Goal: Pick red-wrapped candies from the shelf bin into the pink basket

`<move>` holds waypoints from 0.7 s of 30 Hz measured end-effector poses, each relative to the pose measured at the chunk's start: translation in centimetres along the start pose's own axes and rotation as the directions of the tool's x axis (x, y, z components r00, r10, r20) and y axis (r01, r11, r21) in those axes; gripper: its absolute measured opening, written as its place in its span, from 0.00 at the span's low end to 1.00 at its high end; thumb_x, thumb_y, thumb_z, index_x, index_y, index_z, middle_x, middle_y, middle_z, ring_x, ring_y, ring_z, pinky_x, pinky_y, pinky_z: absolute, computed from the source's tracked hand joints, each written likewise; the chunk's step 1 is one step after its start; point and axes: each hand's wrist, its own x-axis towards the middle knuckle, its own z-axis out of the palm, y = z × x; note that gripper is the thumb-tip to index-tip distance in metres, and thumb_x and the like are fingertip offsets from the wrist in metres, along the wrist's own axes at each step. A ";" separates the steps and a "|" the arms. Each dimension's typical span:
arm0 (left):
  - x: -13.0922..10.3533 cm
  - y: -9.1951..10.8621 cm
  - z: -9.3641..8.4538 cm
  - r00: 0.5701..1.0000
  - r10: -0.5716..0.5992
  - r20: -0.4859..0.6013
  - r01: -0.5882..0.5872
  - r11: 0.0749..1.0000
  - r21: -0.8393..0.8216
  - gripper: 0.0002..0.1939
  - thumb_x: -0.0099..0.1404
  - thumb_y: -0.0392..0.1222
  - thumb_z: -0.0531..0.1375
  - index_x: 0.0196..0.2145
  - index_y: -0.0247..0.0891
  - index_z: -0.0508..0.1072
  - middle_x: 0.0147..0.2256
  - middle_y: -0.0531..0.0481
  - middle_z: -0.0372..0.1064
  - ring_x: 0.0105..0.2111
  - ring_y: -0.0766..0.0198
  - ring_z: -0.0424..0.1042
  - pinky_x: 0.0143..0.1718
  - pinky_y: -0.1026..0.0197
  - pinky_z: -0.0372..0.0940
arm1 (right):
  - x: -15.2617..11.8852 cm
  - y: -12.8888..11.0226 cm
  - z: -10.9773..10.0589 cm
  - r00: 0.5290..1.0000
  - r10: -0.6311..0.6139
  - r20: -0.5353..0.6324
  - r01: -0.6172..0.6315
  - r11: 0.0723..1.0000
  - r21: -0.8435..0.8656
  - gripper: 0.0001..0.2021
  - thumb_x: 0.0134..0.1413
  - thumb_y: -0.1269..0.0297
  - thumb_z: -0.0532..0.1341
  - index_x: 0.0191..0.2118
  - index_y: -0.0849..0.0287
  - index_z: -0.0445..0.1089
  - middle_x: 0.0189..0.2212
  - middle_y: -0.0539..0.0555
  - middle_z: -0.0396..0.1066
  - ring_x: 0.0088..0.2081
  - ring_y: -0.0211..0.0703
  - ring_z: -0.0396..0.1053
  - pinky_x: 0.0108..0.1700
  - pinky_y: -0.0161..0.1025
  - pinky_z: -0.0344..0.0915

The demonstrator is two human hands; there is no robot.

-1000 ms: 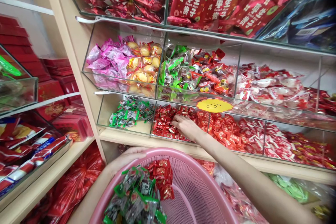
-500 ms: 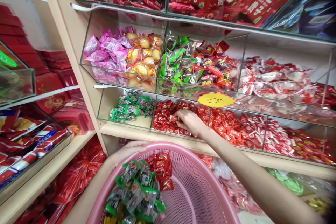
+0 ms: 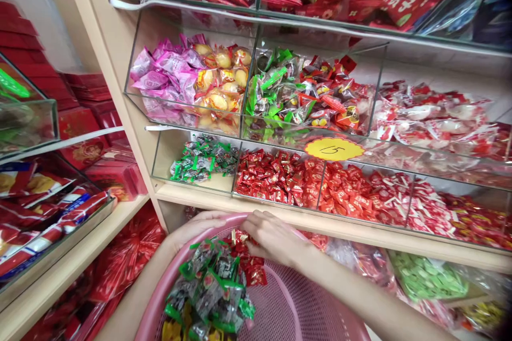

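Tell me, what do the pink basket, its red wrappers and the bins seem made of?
Basket: probably moulded plastic, smooth and slightly glossy; its rim is even and its wall finely perforated.
Red wrappers: shiny film, perhaps plastic or foil, judging by the bright glints and creases.
Bins: clear, glossy sheets you can see through; glass or acrylic, I can't tell which.

The right-hand grip (image 3: 274,237) drew back from the shelf's dark red candies (image 3: 268,177) and came over the far rim of the pink basket (image 3: 276,311), fingers dipping toward the red packets (image 3: 256,275) inside. The shelf candies, partly hidden earlier, lay uncovered.
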 end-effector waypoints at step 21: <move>0.4 0.0 -0.2 0.998 -0.046 0.043 0.050 0.995 -0.081 0.23 0.52 0.42 0.63 0.46 0.33 0.71 0.41 0.45 0.73 0.44 0.52 0.69 0.48 0.56 0.58 | 1.1 11.8 -0.1 0.507 0.521 -0.687 -0.491 0.829 0.267 0.11 0.54 0.68 0.50 0.40 0.60 0.66 0.37 0.58 0.63 0.41 0.47 0.61 0.44 0.44 0.59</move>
